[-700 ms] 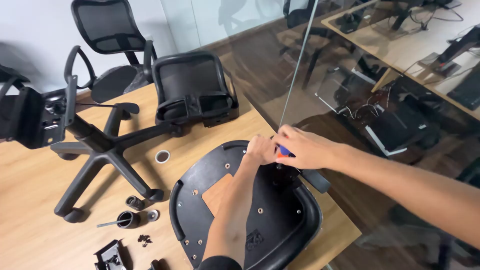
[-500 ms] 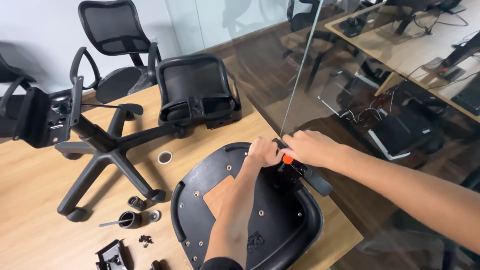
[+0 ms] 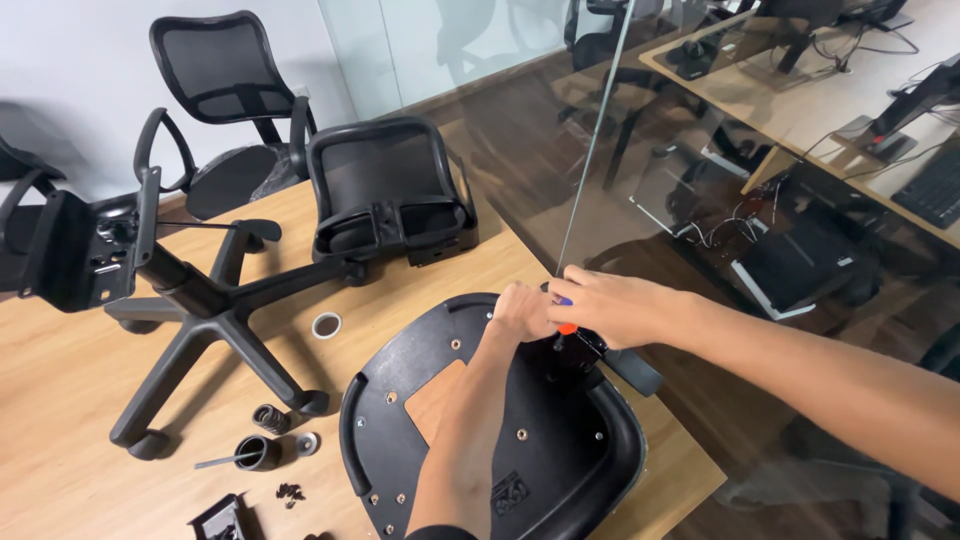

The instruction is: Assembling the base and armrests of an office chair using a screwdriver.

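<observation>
Here, right hand, seat base, table edge

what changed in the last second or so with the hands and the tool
Little changed. Both hands stay together at the far rim of the upturned black seat pan, the right hand still gripping the orange and blue tool upright, the left hand beside it. The star base, backrest and small parts have not moved.
</observation>
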